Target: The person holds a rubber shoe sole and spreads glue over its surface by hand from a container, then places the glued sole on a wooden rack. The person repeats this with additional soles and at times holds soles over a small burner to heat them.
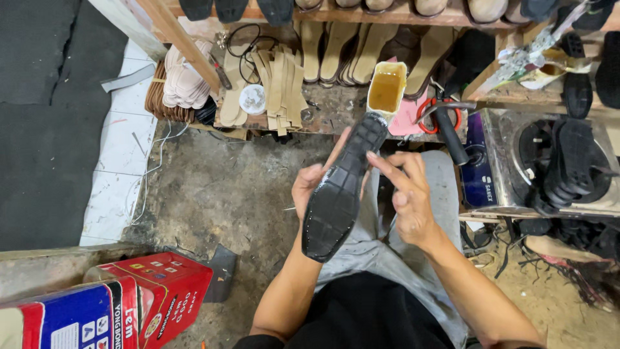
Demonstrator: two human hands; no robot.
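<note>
My left hand [309,187] holds a black rubber shoe sole [342,190] from beneath, tread side up and glossy, its heel pointing away from me. My right hand [407,197] sits just right of the sole with fingers spread, its fingertips touching the sole's right edge; nothing is held in it. Beyond the sole's far end stands a rectangular tin of amber glue [386,88] on the low workbench [329,116].
Tan insoles [281,87] and stacked cut pieces [184,84] crowd the bench. Red-handled scissors [439,116] lie right of the tin. A gas stove [549,161] with black soles on it stands at right. Red and blue cartons [110,304] sit at lower left on the concrete floor.
</note>
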